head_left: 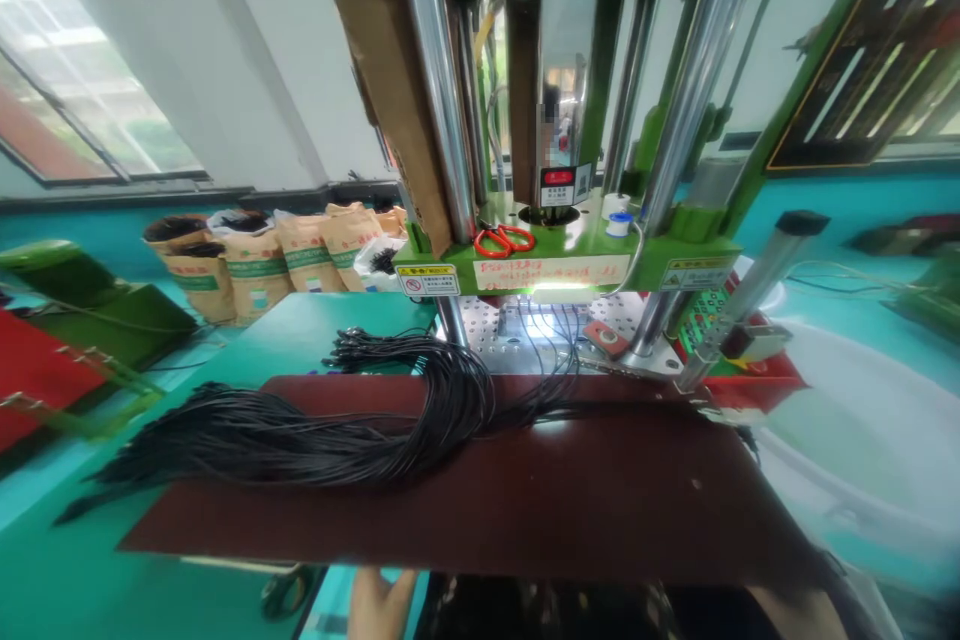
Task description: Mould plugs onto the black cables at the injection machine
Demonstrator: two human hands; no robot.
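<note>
Black cable bundle [322, 440] on brown board [600, 510], left to center of frame; long axis mostly sideways, left ends pointing lower left, right part curling back. Thin strands rise toward metal bed [487, 330], ends hard to make out beneath green press [562, 242]. Left hand [380, 607] at bottom edge, cut off; thumb apart, hold can't be told. Right hand [802, 610], lower right, perhaps only wrist showing; finger state can't be told.

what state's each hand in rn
Left hand: by the brown board, grip cannot be told.
Right hand: cannot be told; only a blurred arm shows.
</note>
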